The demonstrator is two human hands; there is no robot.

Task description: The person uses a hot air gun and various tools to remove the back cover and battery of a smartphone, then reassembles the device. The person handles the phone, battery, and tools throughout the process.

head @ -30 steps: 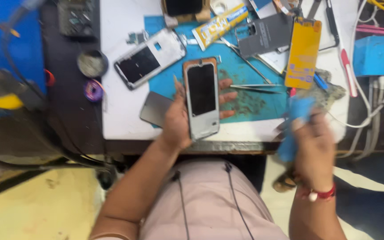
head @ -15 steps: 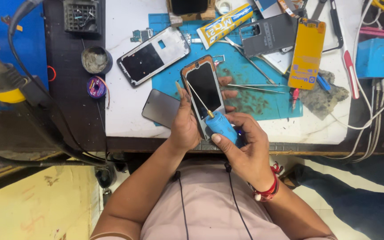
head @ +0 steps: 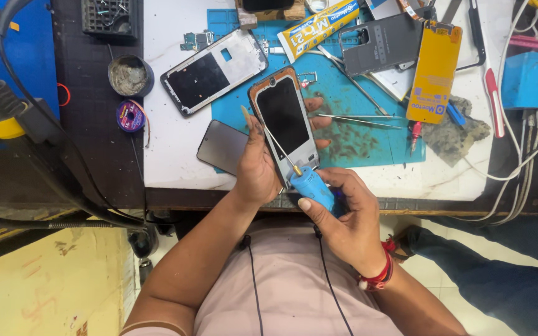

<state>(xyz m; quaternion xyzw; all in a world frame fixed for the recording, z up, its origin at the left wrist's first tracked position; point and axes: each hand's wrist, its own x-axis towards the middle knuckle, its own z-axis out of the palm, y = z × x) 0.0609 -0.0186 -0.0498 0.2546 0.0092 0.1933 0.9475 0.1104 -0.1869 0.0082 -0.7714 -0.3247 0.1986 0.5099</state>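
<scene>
My left hand (head: 258, 167) holds a phone (head: 283, 121) with a dark screen and an orange-brown rim, its fingers wrapped round the back. My right hand (head: 350, 214) grips a small blue bottle (head: 314, 187) with a long thin metal needle (head: 274, 144). The needle lies slanted across the phone's left edge, its tip near my left thumb. Both hands are over the table's near edge, above a blue work mat (head: 359, 127).
On the table lie a phone frame (head: 214, 72), a dark glass panel (head: 222, 147), a glue tube (head: 320, 26), tweezers (head: 359, 118), a grey back cover (head: 381, 43), a yellow battery (head: 434, 70) and a blue box (head: 535, 81). A tin (head: 129, 75) and a solder spool (head: 131, 116) sit left.
My right hand came in from the right with the blue bottle and set its needle against the phone. The left hand has kept hold of the phone.
</scene>
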